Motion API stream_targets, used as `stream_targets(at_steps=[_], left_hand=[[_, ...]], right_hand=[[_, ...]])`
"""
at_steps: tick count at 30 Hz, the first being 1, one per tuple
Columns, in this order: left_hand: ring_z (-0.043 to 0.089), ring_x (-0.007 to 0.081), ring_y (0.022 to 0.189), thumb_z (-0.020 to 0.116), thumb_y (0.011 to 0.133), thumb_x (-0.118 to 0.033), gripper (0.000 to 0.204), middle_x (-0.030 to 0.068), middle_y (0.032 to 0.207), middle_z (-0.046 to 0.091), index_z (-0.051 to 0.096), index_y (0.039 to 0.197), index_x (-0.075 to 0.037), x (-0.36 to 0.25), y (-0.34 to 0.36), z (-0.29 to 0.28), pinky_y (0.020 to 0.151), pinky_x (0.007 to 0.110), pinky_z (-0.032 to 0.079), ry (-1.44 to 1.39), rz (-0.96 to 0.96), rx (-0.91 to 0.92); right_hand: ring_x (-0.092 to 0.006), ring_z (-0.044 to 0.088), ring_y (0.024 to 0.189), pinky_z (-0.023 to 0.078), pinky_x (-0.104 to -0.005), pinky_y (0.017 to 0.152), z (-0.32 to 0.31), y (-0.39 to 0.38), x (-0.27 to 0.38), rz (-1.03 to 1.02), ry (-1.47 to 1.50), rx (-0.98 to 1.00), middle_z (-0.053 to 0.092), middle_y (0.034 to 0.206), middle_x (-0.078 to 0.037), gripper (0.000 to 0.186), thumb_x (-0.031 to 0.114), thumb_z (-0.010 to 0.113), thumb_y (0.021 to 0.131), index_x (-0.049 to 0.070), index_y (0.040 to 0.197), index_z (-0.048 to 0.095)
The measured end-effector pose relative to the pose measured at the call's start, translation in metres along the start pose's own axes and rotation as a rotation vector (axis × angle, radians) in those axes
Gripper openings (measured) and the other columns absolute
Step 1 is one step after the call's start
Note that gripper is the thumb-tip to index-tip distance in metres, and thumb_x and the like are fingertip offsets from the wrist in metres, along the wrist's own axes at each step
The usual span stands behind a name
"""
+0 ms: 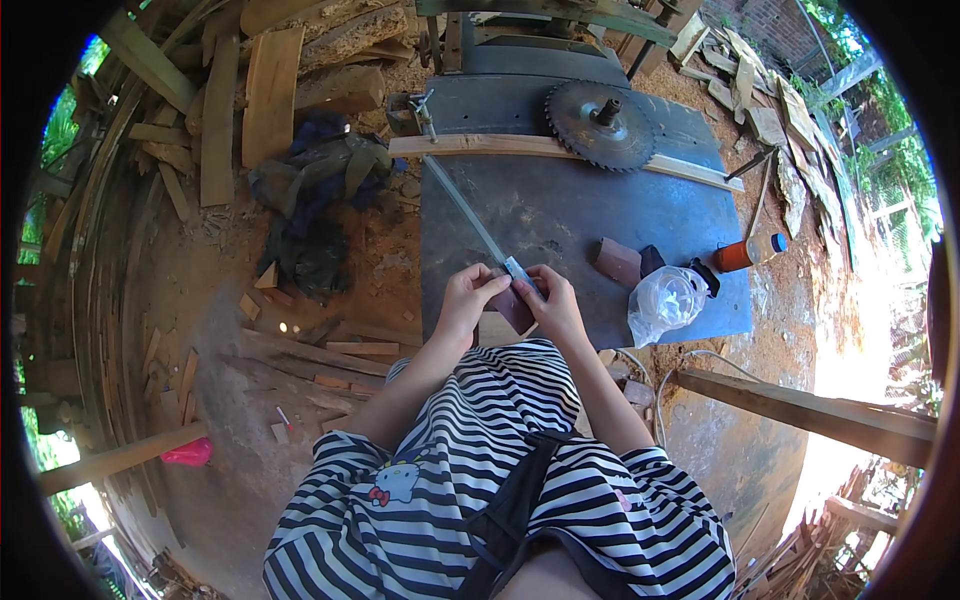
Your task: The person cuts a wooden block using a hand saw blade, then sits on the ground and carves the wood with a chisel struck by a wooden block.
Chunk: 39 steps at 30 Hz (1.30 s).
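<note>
Both of my hands meet in front of me over the near edge of a dark metal saw table. Between them is a long, thin silver metal bar, slanting away to the upper left, with a wider piece near its close end. My right hand is closed on that near end, its thumb along the bar. My left hand pinches a reddish-brown sheet that looks like sandpaper, which hangs below the bar. The fingers' undersides are hidden.
A toothed circular saw blade stands by a long wooden strip across the table. To the right lie a brown roll, a clear plastic bag and an orange bottle with a blue cap. Planks lean at left.
</note>
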<state>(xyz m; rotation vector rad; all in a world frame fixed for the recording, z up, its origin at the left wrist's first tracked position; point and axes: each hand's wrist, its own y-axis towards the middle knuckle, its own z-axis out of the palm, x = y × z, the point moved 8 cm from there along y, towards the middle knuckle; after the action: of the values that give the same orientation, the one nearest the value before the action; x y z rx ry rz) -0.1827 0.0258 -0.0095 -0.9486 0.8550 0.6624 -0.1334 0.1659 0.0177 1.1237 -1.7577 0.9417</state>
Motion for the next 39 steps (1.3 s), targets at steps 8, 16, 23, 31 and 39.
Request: stream_targets(at_steps=[8,16,23,31,39], left_hand=[[0.053,0.0043,0.072,0.065,0.087,-0.011,0.014,-0.0018,0.074,0.059,0.056,0.077,-0.008,-0.027,-0.013,0.008,0.071,0.021,0.042,0.06,0.081,0.094],[0.058,0.0056,0.072,0.065,0.087,-0.011,0.01,0.0001,0.076,0.064,0.058,0.08,-0.008,-0.045,-0.021,0.011,0.073,0.02,0.043,0.012,0.079,0.173],[0.06,0.0067,0.077,0.067,0.086,-0.018,0.013,0.0006,0.08,0.066,0.063,0.087,-0.006,-0.059,-0.022,0.008,0.073,0.022,0.046,0.039,0.024,0.116],[0.062,0.0073,0.076,0.069,0.087,-0.026,0.023,0.003,0.085,0.069,0.067,0.094,-0.004,-0.067,-0.006,0.002,0.07,0.02,0.046,0.036,0.06,-0.009],[0.06,0.0066,0.067,0.074,0.081,-0.013,0.013,0.0024,0.073,0.067,0.065,0.082,-0.004,-0.06,0.006,0.001,0.065,0.02,0.044,0.097,0.105,-0.054]], right_hand=[[-0.0098,0.061,0.07,0.048,-0.0249,0.061,0.008,-0.007,-0.003,0.177,0.347,0.143,0.067,0.079,-0.005,0.026,0.019,0.068,0.087,-0.005,0.098,0.063],[-0.0109,0.06,0.071,0.047,-0.0273,0.065,0.003,-0.015,0.02,0.09,0.273,0.099,0.067,0.077,-0.008,0.021,0.012,0.063,0.088,-0.007,0.097,0.064],[-0.0124,0.058,0.069,0.046,-0.0288,0.065,-0.003,-0.013,0.03,-0.015,0.206,0.019,0.064,0.074,-0.011,0.016,0.004,0.058,0.086,-0.006,0.098,0.062],[-0.0103,0.057,0.073,0.045,-0.0262,0.067,-0.002,-0.014,0.031,0.055,0.3,0.134,0.065,0.079,-0.007,0.021,0.009,0.06,0.088,-0.007,0.101,0.062],[-0.0113,0.056,0.082,0.044,-0.0259,0.077,0.002,-0.012,0.024,0.238,0.478,0.23,0.064,0.087,-0.006,0.044,0.036,0.054,0.096,-0.007,0.107,0.063]])
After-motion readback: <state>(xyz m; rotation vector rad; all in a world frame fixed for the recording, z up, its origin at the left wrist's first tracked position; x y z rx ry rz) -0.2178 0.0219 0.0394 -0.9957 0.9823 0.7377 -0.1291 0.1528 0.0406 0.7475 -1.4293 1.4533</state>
